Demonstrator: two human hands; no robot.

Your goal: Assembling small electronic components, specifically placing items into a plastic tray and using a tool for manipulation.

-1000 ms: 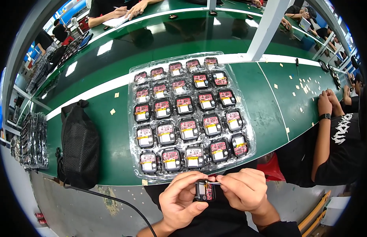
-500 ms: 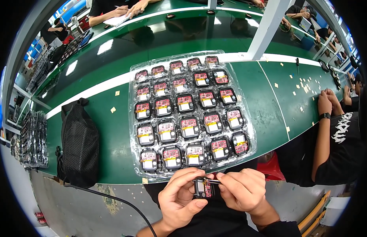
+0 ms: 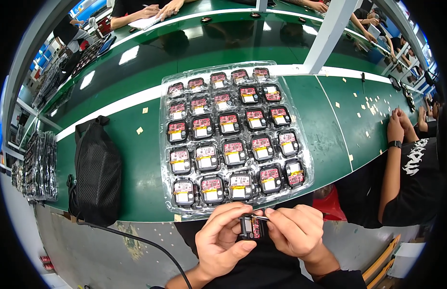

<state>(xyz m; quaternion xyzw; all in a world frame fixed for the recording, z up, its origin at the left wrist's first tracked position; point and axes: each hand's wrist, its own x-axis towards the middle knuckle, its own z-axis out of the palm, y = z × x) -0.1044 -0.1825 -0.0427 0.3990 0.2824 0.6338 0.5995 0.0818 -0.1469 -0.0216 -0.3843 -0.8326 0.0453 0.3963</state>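
Just off the near edge of the bench, my left hand grips a small black square device housing by its sides, tilted up. A red circuit board shows inside it. My right hand pinches a pair of thin metal tweezers, whose tip reaches the upper edge of the housing. What the tip touches is too small to make out. Beyond my hands lies a clear plastic tray, with rows of similar black housings that hold red boards, silvery-white blocks and yellow strips.
A black mesh bag sits left of the tray, with a black cable running below. Stacked trays stand at far left. Yellowish paper bits dot the green bench. A co-worker's arm is at right; a grey post rises behind.
The tray appears shifted slightly right in view. The housing in my left hand has turned a little, and the tweezers remain at its upper edge.
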